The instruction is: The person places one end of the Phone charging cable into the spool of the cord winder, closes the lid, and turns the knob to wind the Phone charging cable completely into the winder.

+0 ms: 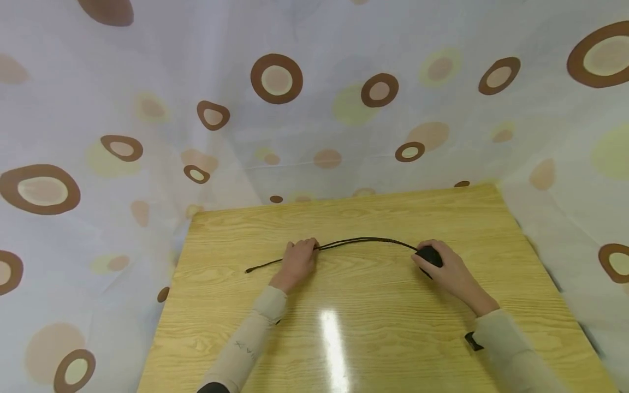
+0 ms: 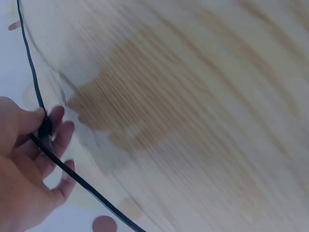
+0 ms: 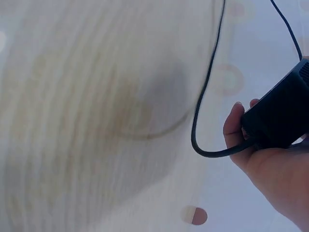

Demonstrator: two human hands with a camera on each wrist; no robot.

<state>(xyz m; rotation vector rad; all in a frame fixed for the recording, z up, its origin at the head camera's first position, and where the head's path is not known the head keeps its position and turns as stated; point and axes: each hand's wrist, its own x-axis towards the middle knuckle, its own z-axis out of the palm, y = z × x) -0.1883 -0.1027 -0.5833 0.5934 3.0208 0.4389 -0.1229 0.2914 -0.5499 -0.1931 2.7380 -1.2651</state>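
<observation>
A black cable point(image 1: 390, 240) bows between two hands, its length running left to right.
From my remote seat, I see the right hand point(image 1: 444, 267) gripping the black block point(image 3: 280, 108) at the cable's right; the left hand point(image 1: 297, 260) pinches the slim, doubled strands. The loose tip point(image 1: 249, 270) points left, nearer the left hand, over the wooden table point(image 1: 393, 327).

Bright head view, white glare on tabletop point(image 1: 393, 327), hazy bluish wrist views, soft shadows
</observation>
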